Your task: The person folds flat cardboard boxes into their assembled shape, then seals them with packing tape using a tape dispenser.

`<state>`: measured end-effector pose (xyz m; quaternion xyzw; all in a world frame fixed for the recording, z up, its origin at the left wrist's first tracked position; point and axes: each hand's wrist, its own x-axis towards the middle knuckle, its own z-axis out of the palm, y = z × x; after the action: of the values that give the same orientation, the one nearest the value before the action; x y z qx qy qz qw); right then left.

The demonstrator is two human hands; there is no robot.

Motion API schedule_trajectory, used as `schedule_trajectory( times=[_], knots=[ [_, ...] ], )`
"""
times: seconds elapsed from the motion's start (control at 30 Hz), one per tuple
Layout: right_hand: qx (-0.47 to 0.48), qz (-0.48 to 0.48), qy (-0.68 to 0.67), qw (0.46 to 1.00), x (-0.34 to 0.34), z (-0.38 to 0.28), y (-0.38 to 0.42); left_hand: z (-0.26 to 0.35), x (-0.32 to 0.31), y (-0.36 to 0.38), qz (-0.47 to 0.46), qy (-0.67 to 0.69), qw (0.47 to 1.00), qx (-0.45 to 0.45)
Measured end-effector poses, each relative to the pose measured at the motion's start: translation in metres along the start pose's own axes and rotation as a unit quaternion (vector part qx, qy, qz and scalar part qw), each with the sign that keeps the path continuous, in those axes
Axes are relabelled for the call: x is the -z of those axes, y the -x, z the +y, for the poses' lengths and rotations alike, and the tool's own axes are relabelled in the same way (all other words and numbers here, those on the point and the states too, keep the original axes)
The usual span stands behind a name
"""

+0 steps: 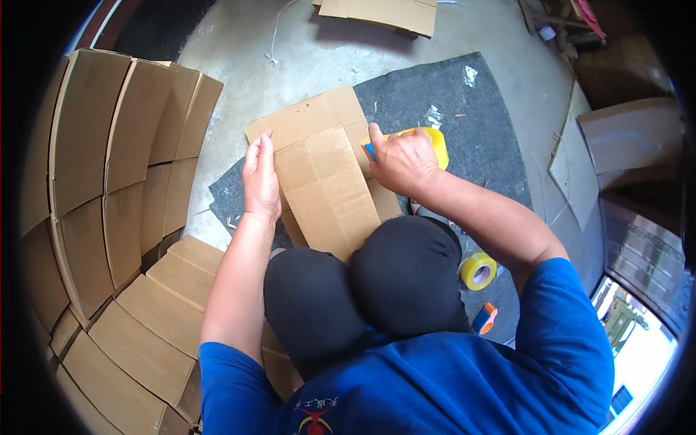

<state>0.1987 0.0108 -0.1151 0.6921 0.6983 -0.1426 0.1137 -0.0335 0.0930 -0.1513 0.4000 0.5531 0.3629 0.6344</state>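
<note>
A brown cardboard box (326, 192) stands in front of my knees, its narrow flaps folded over the top and a wider flap spread out at the far end. Along the box's left side lies my left hand (262, 176), fingers stretched out and touching the edge. My right hand (407, 161) is wrapped round a tape dispenser (440, 148) with a yellow roll in it, at the box's right edge. The dispenser's blue and orange front end (368, 149) points toward the box, partly covered by the fingers.
Stacked cardboard boxes (145, 119) rise on the left, with flattened ones (138, 333) below them. A dark mat (464, 109) lies on the concrete floor. By my right knee are a yellow tape roll (478, 271) and an orange-and-blue dispenser (485, 319). Another carton (380, 13) lies ahead.
</note>
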Motion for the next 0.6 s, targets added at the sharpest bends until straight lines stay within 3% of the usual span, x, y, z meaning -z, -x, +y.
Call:
schedule_trajectory(
  times=[0.07,0.1,0.13,0.2,0.27,0.3,0.37,0.4,0.47,0.5,0.6],
  knots=[
    [0.04,-0.019,0.026,0.999,0.003,-0.008,0.003,-0.007,-0.001,0.002,0.04,0.05,0.991,0.121],
    [0.07,-0.029,0.038,0.996,0.004,-0.012,0.0,-0.01,-0.003,0.006,0.02,0.096,0.97,0.224],
    [0.095,-0.04,0.058,0.993,-0.006,-0.016,-0.005,-0.014,-0.001,0.002,0.023,0.096,0.97,0.221],
    [0.103,-0.049,0.066,0.991,-0.023,-0.016,-0.012,-0.034,0.009,-0.003,-0.067,0.232,0.926,0.29],
    [0.114,-0.077,0.075,0.988,-0.039,-0.015,-0.018,-0.041,0.007,-0.001,-0.064,0.159,0.926,0.336],
    [0.1,-0.101,0.07,0.987,-0.048,-0.016,-0.021,-0.056,0.011,-0.001,-0.014,0.079,0.929,0.36],
    [0.069,-0.128,0.07,0.987,-0.05,-0.016,-0.018,-0.092,0.039,-0.003,-0.057,-0.207,0.935,0.28],
    [0.027,-0.122,0.037,0.991,-0.042,-0.011,-0.014,-0.16,0.079,-0.032,-0.009,-0.38,0.885,0.267],
    [-0.078,-0.094,-0.034,0.992,-0.028,0.01,-0.01,-0.049,0.037,0.002,0.06,-0.313,0.915,0.248],
    [-0.122,-0.08,-0.05,0.988,-0.01,0.021,-0.004,-0.048,0.042,-0.004,0.108,-0.312,0.924,0.192],
    [-0.207,-0.012,-0.142,0.968,0.029,0.065,0.019,0.006,0.038,0.011,0.111,-0.305,0.945,0.039]
  ],
)
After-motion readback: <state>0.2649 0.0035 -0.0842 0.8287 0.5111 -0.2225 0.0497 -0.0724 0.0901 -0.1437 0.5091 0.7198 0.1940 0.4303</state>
